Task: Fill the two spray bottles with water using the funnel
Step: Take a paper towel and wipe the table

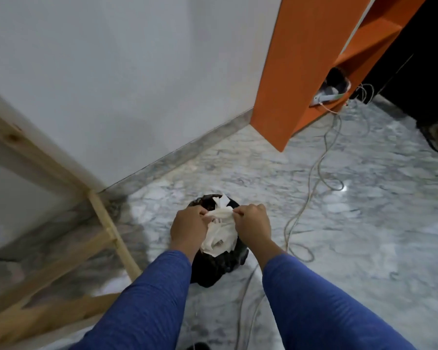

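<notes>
Head view looks down on two forearms in blue sleeves reaching forward over the grey marble floor. Left hand and right hand meet just above a black plastic bin bag, knuckles up, wrists bent down. Both sets of fingers are curled tight, pinching between them a crumpled wad of white tissue paper; its top edge is stretched side to side, from 9 to 3 o'clock, while the rest hangs down toward the bag. No spray bottle or funnel shows in this view. At 9 o'clock stands a pale wooden frame; at 1 o'clock, an orange shelf unit. Grey cables trail across the floor at 3 o'clock.
</notes>
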